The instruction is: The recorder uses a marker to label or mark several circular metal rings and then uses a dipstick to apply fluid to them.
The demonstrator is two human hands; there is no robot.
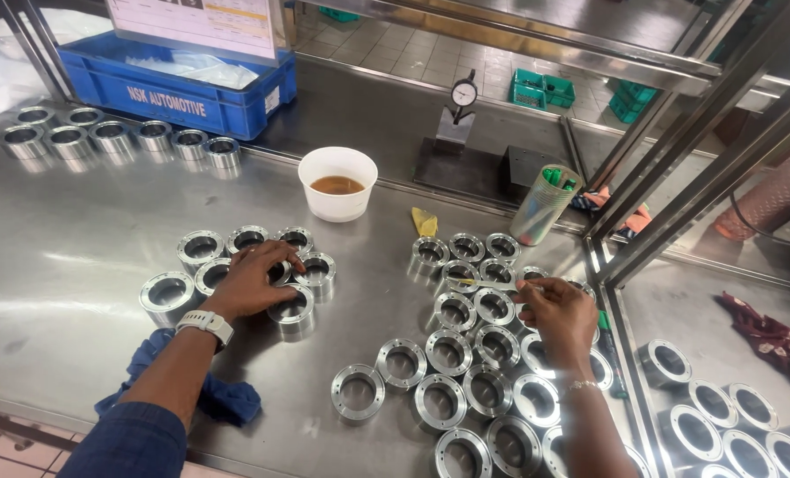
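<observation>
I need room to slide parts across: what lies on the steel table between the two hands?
In the head view, bare steel table separates the left hand from the right hand, apart from shiny metal rings.

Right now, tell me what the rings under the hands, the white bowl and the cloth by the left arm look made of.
Rings: apparently machined metal, probably steel; bright silver, sharp reflections, drilled flanges.
White bowl: looks like plastic or foam, matte and opaque, holding brown liquid; which one is unclear.
Cloth: blue woven fabric, soft crumpled folds.
Table: brushed stainless-looking sheet, with dull streaky glare.
</observation>
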